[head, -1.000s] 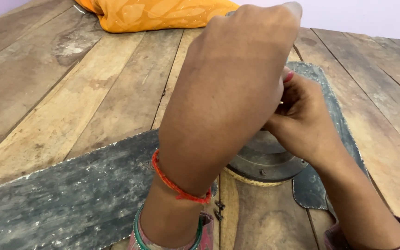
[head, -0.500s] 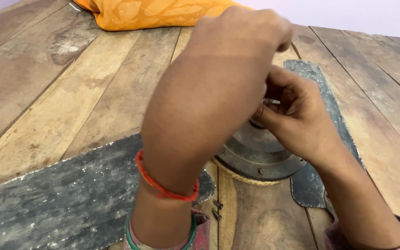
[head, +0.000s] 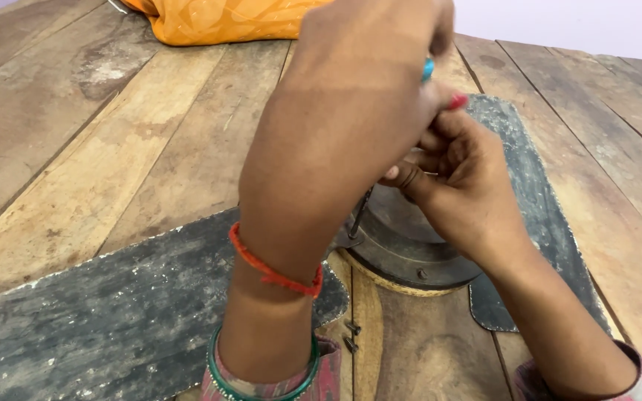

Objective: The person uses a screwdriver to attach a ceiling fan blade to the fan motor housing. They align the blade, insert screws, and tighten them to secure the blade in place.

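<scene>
My left hand (head: 351,126) is raised over the middle of the table and closed on a screwdriver with a blue handle (head: 427,69). The thin metal shaft (head: 360,212) runs down to the left rim of a round dark fan motor (head: 410,256). My right hand (head: 462,186) comes in from the right with its fingers curled against the upper part of the shaft, just under my left hand. Most of the handle and the motor's top are hidden by my hands.
Two dusty dark fan blades lie on the plank table, one stretching left (head: 113,319) and one to the right (head: 540,186). Two small dark screws (head: 349,336) lie near the front edge. An orange cloth (head: 217,18) is bunched at the far side.
My left hand has risen and turned, so the blue handle end and the shaft now show. My right hand's fingers have closed in tighter under it.
</scene>
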